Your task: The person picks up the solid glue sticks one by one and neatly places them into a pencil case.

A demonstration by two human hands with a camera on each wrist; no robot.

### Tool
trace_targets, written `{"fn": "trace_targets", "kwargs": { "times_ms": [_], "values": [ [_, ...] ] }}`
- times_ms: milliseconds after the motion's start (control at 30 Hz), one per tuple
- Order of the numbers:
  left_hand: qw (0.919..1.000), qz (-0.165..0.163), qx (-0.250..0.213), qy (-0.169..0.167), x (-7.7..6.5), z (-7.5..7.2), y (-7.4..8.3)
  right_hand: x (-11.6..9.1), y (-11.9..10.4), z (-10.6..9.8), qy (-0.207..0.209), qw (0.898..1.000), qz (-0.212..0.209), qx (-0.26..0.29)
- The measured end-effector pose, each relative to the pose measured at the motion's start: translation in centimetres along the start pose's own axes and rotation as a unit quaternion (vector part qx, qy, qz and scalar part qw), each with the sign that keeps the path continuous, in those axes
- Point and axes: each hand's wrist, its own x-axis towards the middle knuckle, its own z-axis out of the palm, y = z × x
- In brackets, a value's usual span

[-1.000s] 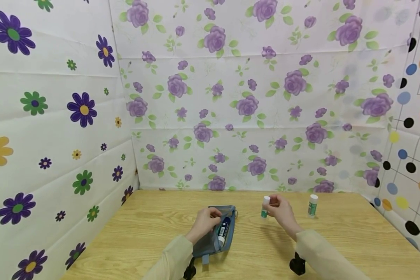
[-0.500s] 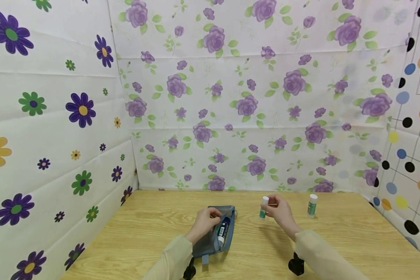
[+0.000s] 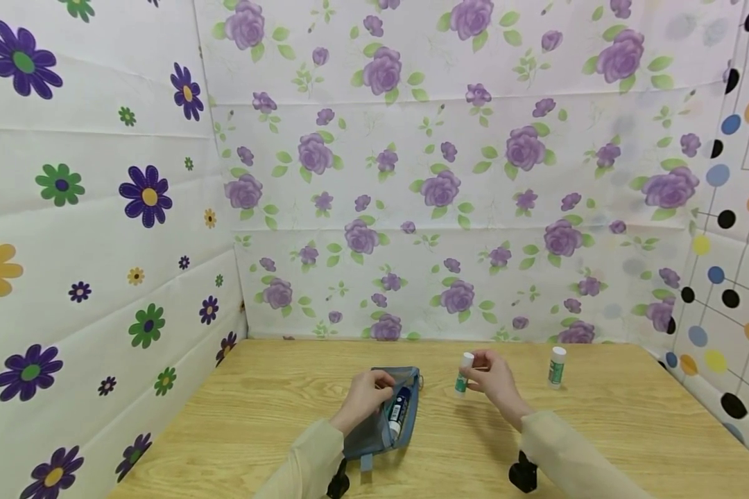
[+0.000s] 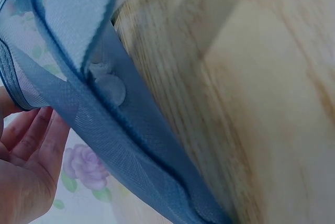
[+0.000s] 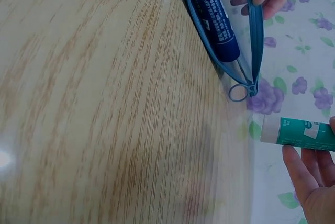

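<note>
Left hand [image 3: 363, 396]: pinching the near-left edge of the pouch, thumb showing on one side of the rim and fingers on the other in the right wrist view
Blue mesh pouch [image 3: 363, 441]: sitting on the worktop [image 3: 274, 405], mouth gaping, a small ring [image 5: 238, 93] hanging at its far end
Blue tube [image 3: 399, 410]: lying inside the pouch, just right of the left hand, white end pointing towards the person
Green tube [image 3: 461, 381]: leaning a bit, white cap up, sitting at the right hand's fingertips on its left side, between that hand and the pouch, not touching the pouch
Right hand [image 3: 496, 384]: gripping the green tube between thumb and fingers
Spare green tube [image 3: 557, 367]: standing upright, right of the right hand, nobody's touching it
</note>
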Motion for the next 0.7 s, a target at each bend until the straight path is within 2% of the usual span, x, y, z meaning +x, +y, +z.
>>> {"fn": "trace_targets", "kwargs": {
  "times_ms": [700],
  "values": [
    [1.0000,-0.005,-0.004,-0.003,0.1,-0.1,0.1,-0.6,-0.7,1.9,-0.020,0.998,0.032,0.048]
  ]
}}
